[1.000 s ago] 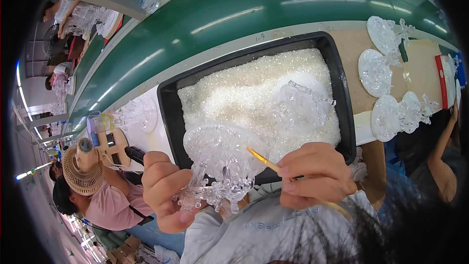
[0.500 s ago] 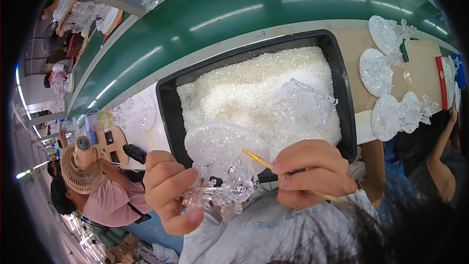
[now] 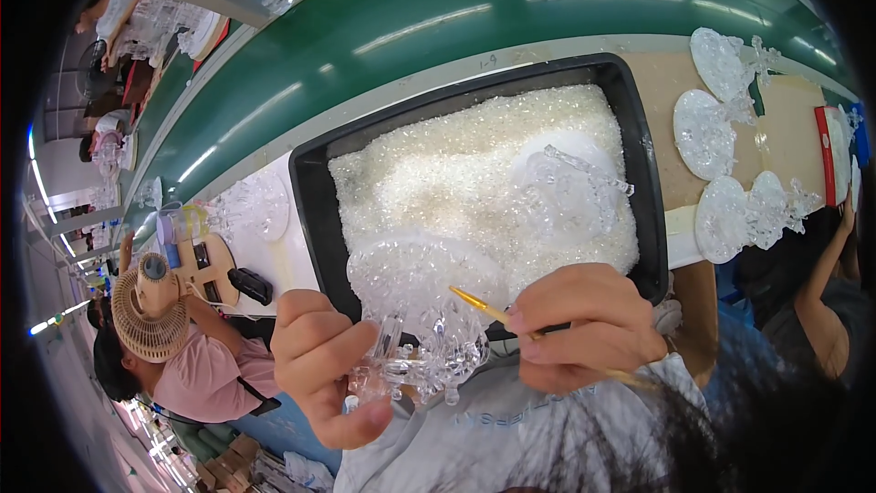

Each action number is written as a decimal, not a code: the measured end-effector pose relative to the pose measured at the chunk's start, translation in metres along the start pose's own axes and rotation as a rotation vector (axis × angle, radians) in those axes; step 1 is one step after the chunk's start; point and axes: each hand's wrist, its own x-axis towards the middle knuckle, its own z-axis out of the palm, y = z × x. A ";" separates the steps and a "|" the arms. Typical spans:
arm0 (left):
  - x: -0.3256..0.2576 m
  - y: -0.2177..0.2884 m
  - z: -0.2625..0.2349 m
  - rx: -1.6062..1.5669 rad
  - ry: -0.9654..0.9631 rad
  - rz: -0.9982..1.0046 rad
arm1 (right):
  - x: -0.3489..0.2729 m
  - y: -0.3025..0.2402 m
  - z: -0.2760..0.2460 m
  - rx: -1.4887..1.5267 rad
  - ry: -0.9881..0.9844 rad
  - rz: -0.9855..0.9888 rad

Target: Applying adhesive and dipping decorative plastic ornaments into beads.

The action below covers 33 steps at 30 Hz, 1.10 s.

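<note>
My left hand (image 3: 319,361) is closed around the lower part of a clear plastic ornament (image 3: 429,347), which has a round, frosted-looking disc at its far end and small figures nearer me. Pinched in my right hand (image 3: 593,324) is a thin paintbrush (image 3: 479,304), its yellowish tip pointing left, close to the ornament but seemingly not touching it. Below both hands lies a black tray (image 3: 643,164) of glittering clear granules (image 3: 438,164). Another clear piece on a round base (image 3: 570,187) rests on the granules at the tray's right.
Several clear ornaments (image 3: 707,132) stand on cardboard to the right, beside a red-edged box (image 3: 830,155). More clear pieces (image 3: 260,205) sit left of the tray, near a beige fan (image 3: 153,310) and a seated person in pink (image 3: 210,374). A green conveyor belt (image 3: 420,0) runs behind.
The ornament and my left hand have shifted slightly right and down toward me. The brush tip has moved a little left and down. Both hands keep their hold.
</note>
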 end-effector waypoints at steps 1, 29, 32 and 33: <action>0.001 0.000 0.000 -0.005 -0.003 -0.006 | 0.000 0.000 0.000 -0.034 -0.020 0.012; 0.009 0.005 0.008 0.011 0.054 -0.032 | 0.002 -0.001 0.003 -0.156 0.034 -0.022; 0.003 0.010 0.006 0.016 0.058 -0.017 | 0.004 0.000 0.003 -0.101 -0.007 -0.049; 0.001 0.011 0.005 0.017 0.060 -0.013 | 0.005 -0.001 0.005 -0.118 -0.026 -0.024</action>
